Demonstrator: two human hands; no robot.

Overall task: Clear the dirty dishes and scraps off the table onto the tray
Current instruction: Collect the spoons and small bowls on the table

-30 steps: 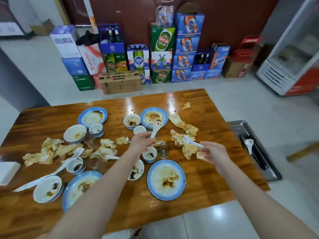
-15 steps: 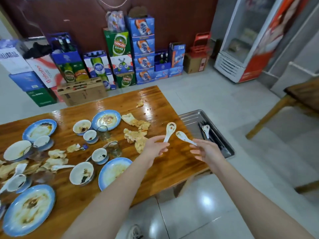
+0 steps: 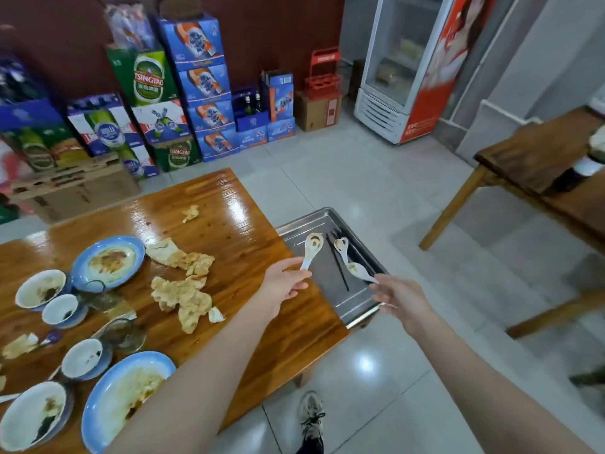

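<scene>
White spoon [image 3: 311,249]: the fingers of our left hand [image 3: 284,285] are clamped on its handle, long axis running up and away, bowl over the tray [image 3: 360,311] edge. Our right hand [image 3: 404,296] pinches a second spoon [image 3: 359,271] by its handle tip, bowl aimed left above the tray. Half a second ago both spoons were short of the tray, by the worktop [image 3: 229,224] edge.

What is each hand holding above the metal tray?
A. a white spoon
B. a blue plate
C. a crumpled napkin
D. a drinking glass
A: the left hand pinches the handle of one white spoon over the tray, and the right hand holds a second white spoon by the tip of its handle.
</scene>
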